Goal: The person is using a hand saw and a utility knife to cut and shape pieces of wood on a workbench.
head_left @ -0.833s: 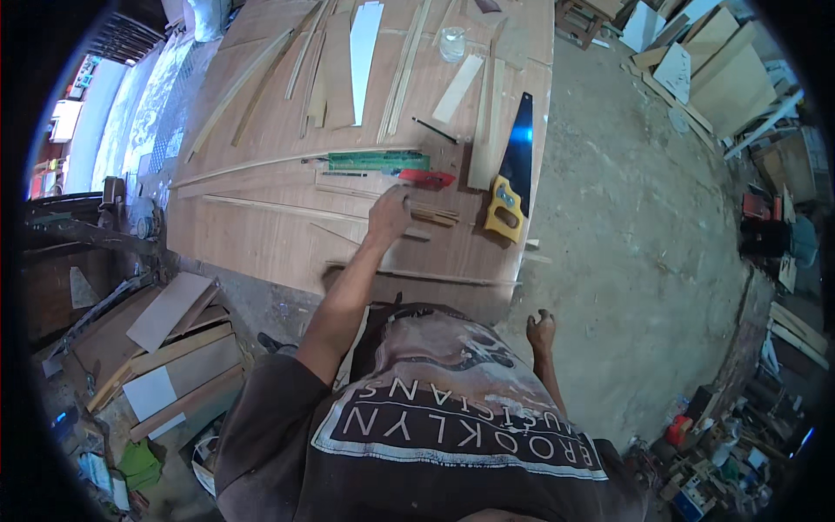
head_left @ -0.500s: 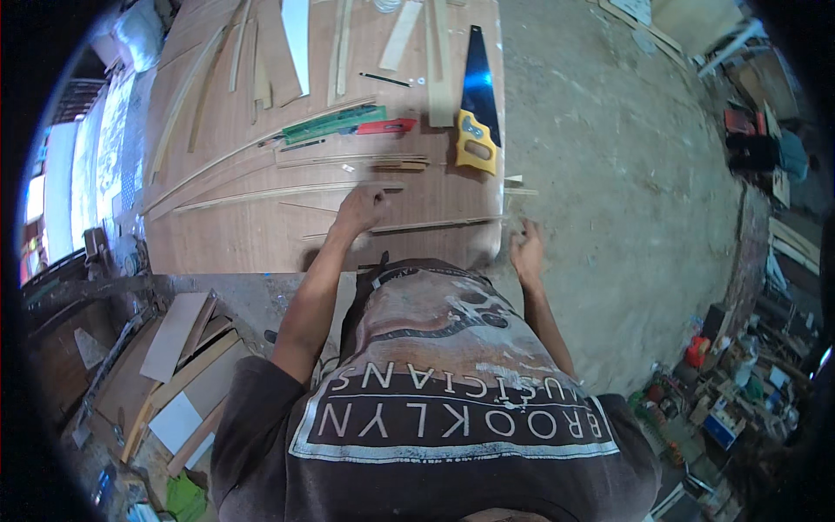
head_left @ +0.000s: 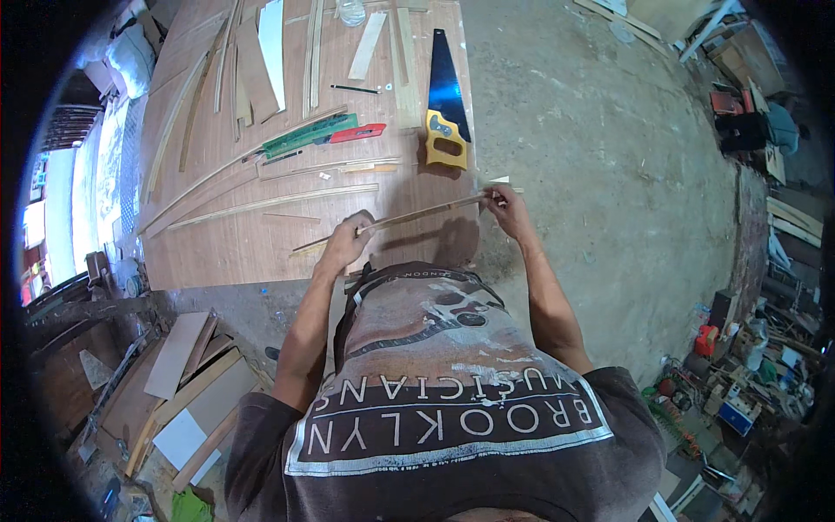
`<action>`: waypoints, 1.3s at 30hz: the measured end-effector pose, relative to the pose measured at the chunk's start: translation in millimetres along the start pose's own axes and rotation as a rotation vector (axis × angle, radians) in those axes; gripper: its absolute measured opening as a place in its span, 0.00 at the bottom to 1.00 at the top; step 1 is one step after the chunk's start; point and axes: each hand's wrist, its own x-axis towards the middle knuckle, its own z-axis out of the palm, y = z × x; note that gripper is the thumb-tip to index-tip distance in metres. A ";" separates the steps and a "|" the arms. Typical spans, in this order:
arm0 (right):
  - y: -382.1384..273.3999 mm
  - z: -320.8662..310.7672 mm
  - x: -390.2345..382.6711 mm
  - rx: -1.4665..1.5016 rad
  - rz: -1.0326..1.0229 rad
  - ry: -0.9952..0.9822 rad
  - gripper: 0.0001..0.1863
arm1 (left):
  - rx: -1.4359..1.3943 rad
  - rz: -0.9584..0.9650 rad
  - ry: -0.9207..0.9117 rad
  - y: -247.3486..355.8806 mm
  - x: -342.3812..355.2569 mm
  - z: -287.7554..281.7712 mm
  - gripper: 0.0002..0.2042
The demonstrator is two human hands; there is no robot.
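Observation:
A thin wooden strip (head_left: 426,211) stretches between my two hands, above the near right part of the wooden table (head_left: 217,254). My left hand (head_left: 350,242) is closed around it toward its left part, and a tapering end pokes out past the hand. At the right end, my right hand (head_left: 507,211) pinches the strip just beyond the table's edge. Beyond the strip lie a handsaw (head_left: 448,104) with a yellow handle, a red utility knife (head_left: 357,133) and a green tool or ruler (head_left: 309,132). A long strip (head_left: 270,207) rests flat, left of my left hand.
Several wood strips and a white panel (head_left: 272,52) cover the far table. A pencil (head_left: 355,89) and a clear round container (head_left: 351,12) lie there too. Board offcuts (head_left: 178,357) are heaped at lower left. Concrete floor (head_left: 600,157) spreads right; clutter (head_left: 731,409) lines its edge.
My left hand has come nearer and closed on the strip. My right hand has moved in and up to grip its right end, and the strip now tilts, raised at the right. The view shifted slightly.

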 end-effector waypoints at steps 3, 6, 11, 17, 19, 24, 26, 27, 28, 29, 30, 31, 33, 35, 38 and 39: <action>-11.3 -14.8 2.6 0.041 -0.087 -0.002 0.12 | 0.085 0.077 0.064 4.3 0.7 1.3 0.15; -27.5 -29.7 4.2 0.132 -0.112 -0.033 0.10 | 0.069 0.007 0.035 13.2 1.1 2.3 0.17; -35.1 -43.2 7.2 0.008 0.023 -0.030 0.10 | 0.096 -0.075 0.047 29.7 -1.6 6.9 0.19; -62.4 -43.3 8.3 -0.511 -0.529 0.036 0.13 | 0.166 -0.060 0.087 56.4 -6.8 2.3 0.19; -66.0 -28.0 10.3 -0.520 -0.584 -0.016 0.12 | 0.220 -0.091 0.053 64.1 -4.3 1.6 0.18; -57.6 -14.2 18.3 -0.463 -0.491 -0.174 0.11 | 0.237 0.004 0.093 94.3 -6.6 0.4 0.16; -57.9 -20.5 17.4 -0.477 -0.430 -0.205 0.10 | 0.291 0.288 0.242 95.4 -9.0 -1.9 0.13; -52.2 -24.1 18.4 -0.470 -0.448 -0.221 0.10 | 0.295 0.270 0.259 92.5 -12.9 -7.0 0.13; -42.0 -30.7 19.2 -0.386 -0.421 -0.188 0.09 | 0.460 0.222 0.271 102.1 -17.4 -17.1 0.13; -36.2 -37.3 19.4 -0.302 -0.398 -0.163 0.08 | 0.623 0.165 0.286 107.0 -22.5 -24.1 0.12; -30.2 -43.6 18.5 -0.298 -0.409 -0.177 0.08 | 0.612 0.148 0.288 103.6 -24.1 -32.1 0.12; -26.9 -51.2 16.1 -0.270 -0.382 -0.155 0.08 | 0.611 0.135 0.300 102.6 -27.5 -38.1 0.12; -19.3 -65.4 14.9 -0.242 -0.357 -0.135 0.08 | 0.692 0.273 0.542 106.5 -31.5 -51.6 0.12; -15.5 -75.7 11.9 -0.291 -0.316 -0.110 0.09 | 0.699 0.263 0.544 110.3 -34.4 -63.6 0.13; -20.0 -83.9 5.0 -0.261 -0.368 -0.099 0.09 | 0.551 0.249 0.550 109.5 -30.3 -69.9 0.14; -17.9 -84.9 3.5 -0.262 -0.371 -0.097 0.09 | 0.474 0.216 0.546 111.1 -27.4 -67.8 0.14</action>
